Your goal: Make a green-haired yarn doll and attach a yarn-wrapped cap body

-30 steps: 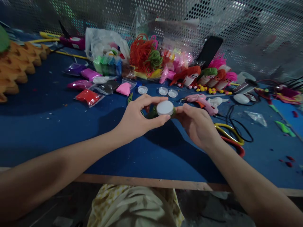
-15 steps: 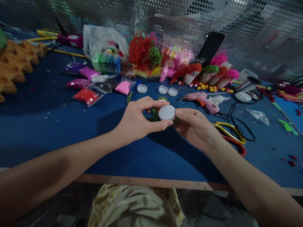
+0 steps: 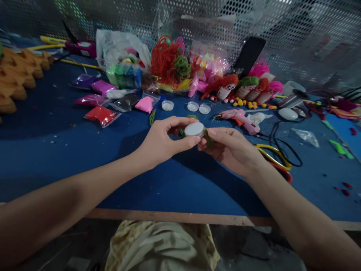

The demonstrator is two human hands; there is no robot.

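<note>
My left hand (image 3: 160, 141) is closed round a white plastic cap (image 3: 194, 129), thumb at the near side and fingers at the far side. The cap's flat top faces up, slightly tilted. At its right rim, my right hand (image 3: 232, 147) pinches a strand of green yarn (image 3: 208, 139) against or close to the cap. Right fingertips reach under the cap, so the contact there is hidden. Just behind the cap lies something with green yarn hair (image 3: 192, 117), mostly covered by my hands. A short green yarn piece (image 3: 152, 117) lies left of it.
Three clear caps (image 3: 193, 107) lie behind my hands. A pink glue gun (image 3: 239, 118) and yellow-and-red-handled scissors (image 3: 273, 157) with a black cord are at the right. Yarn-haired dolls (image 3: 248, 88), orange yarn (image 3: 166, 62) and clay packets (image 3: 101, 114) line the back.
The cap has tilted flatter and shifted slightly left in my left hand. Green yarn now shows at its right rim, between it and my right fingers.
</note>
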